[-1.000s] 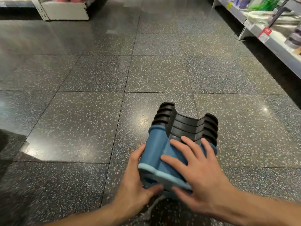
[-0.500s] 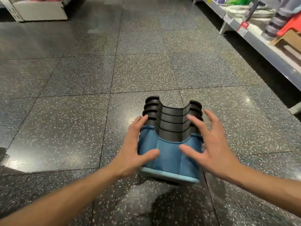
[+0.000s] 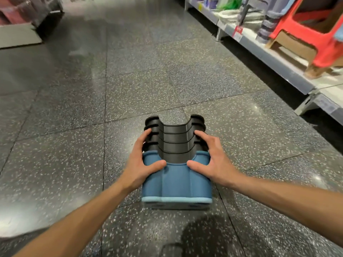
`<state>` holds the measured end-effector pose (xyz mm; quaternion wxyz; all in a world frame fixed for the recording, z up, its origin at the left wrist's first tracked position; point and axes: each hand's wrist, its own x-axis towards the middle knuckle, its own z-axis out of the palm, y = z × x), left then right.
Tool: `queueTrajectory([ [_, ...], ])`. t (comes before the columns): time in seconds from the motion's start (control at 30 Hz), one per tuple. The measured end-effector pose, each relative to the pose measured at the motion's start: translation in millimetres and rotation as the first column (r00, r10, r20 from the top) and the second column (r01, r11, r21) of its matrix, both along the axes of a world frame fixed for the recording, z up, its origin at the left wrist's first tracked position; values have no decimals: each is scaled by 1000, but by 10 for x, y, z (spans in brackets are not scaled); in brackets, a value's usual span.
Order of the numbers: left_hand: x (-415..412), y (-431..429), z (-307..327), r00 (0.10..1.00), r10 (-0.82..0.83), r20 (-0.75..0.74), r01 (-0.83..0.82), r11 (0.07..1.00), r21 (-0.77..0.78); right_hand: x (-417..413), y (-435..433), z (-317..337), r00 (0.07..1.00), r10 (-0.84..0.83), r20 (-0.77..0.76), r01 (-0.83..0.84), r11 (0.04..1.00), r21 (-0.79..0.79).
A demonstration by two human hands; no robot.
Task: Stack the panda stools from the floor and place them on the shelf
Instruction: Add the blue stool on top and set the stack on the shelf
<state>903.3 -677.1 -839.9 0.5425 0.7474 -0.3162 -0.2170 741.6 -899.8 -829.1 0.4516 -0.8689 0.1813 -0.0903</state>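
Stool stack point(image 3: 176, 175) between my hands.
Left hand point(image 3: 143, 162), right hand point(image 3: 213, 160) clasp its sides, fingers spread.

Your one head-worn wide-angle camera looks forward and down from close above your hands, taking in the floor point(image 3: 74, 145) ahead and the shelf point(image 3: 269, 58) at far right.
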Motion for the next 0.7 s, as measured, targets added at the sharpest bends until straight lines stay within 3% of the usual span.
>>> queueTrajectory([
  [0.4,208,-34,-86,993,-112,-36,111,993,-43,154,-144,-155,1000,-26,16,25,996,82],
  [0.7,147,-177,-57,993,-78,-86,68,990,-121,216,-276,-147,997,9,78,-14,997,71],
])
